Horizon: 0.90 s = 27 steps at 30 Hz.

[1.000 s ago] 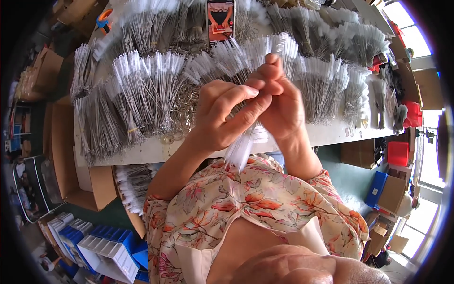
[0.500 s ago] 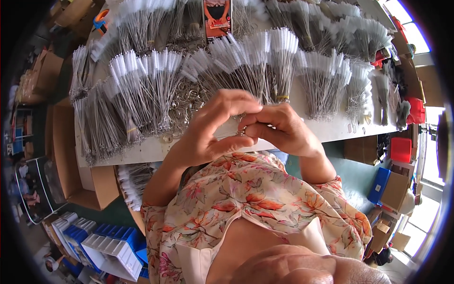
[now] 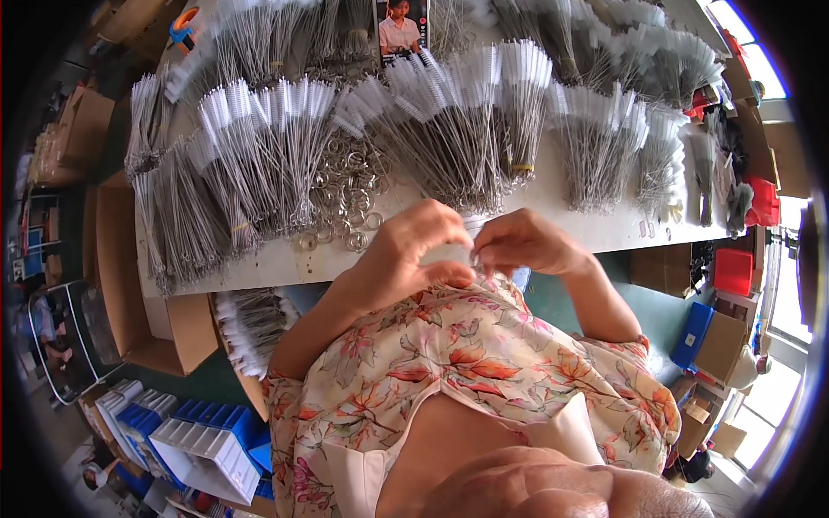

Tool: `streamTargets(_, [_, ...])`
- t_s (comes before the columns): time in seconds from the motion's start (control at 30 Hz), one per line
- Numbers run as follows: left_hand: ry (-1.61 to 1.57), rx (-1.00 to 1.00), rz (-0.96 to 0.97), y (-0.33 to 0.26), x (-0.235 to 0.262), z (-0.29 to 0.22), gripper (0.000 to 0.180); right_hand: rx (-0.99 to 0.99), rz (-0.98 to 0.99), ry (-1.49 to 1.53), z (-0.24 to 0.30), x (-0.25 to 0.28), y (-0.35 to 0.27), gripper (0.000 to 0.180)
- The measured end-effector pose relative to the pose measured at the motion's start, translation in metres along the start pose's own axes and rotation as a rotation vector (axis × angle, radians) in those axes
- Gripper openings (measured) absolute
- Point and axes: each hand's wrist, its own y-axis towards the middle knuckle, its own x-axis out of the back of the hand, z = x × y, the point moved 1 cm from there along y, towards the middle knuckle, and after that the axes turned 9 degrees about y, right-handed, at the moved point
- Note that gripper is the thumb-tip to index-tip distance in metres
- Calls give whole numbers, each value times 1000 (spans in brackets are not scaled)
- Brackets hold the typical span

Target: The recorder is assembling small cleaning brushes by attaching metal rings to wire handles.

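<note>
Over my lap, just off the table's front edge, my two hands meet. My left hand point(image 3: 413, 250) is curved, its thumb and fingers apart with a gap between them. My right hand point(image 3: 534, 244) has its fingertips pinched together beside the left fingertips. A small shiny bit shows at that pinch, too little to name. Beyond my left hand lies a pile of metal split rings point(image 3: 345, 194) on the white table point(image 3: 285, 266). White-bristled wire brushes point(image 3: 458, 129) lie fanned just beyond my hands, their looped wire ends toward me.
More brush bundles point(image 3: 268, 147) cover the table's left, and others point(image 3: 600, 151) its right. A phone point(image 3: 402, 30) stands at the back, near orange-handled scissors point(image 3: 182, 30). An open cardboard box point(image 3: 186, 337) is at the left, above blue and white bins point(image 3: 207, 445). A red container point(image 3: 733, 272) stands right.
Both hands have come down toward my lap and drawn slightly apart. The metal ring seen between the fingers before is no longer clear. The ring pile is now uncovered.
</note>
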Motion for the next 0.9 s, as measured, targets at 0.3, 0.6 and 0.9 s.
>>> streamTargets(0.3, [529, 615, -311, -87, 17, 33, 21, -82, -798, -1322, -77, 57, -37, 8])
streamTargets(0.6, [419, 820, -336, -103, -3, 41, 21, 169, -644, -637, -52, 34, -26, 9])
streamTargets(0.9, [451, 849, -257, -112, -4, 45, 12, 540, -238, -686, -24, -45, 49, 6])
